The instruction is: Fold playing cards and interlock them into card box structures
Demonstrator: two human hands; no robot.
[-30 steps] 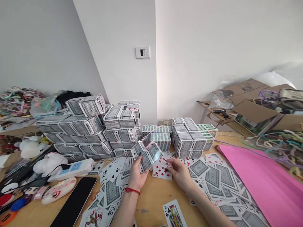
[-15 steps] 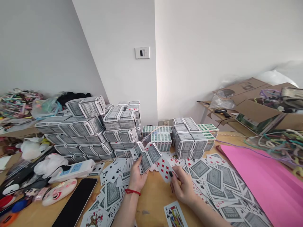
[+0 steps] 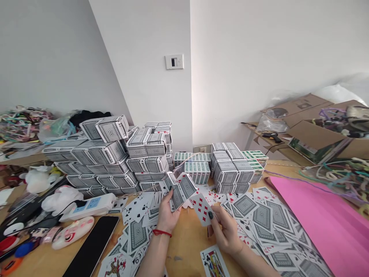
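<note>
My left hand (image 3: 168, 213), with a red cord at the wrist, is closed on several folded playing cards (image 3: 181, 192) joined at angles, their grey patterned backs showing. Between the thumb and fingers of my right hand (image 3: 226, 229) is a flat playing card (image 3: 201, 209) with red diamonds facing me. Its upper left edge lies close to the folded cards; I cannot tell if they touch. Below my right hand, a jack of clubs (image 3: 213, 262) lies face up on the wooden table (image 3: 184, 246). Loose cards (image 3: 261, 217) are spread to the right, and more cards (image 3: 137, 234) to the left.
Stacked blocks of folded cards (image 3: 98, 154) rise at the back left, with a smaller stack (image 3: 233, 169) at the back right. Green-and-white card boxes (image 3: 196, 172) stand between them. A black phone (image 3: 91, 246), a power strip (image 3: 89, 207) and pink paper (image 3: 311, 227) flank the work area.
My right hand has shifted slightly, and the diamond card has tilted and drawn a little away from the folded cards. The left hand stays nearly still.
</note>
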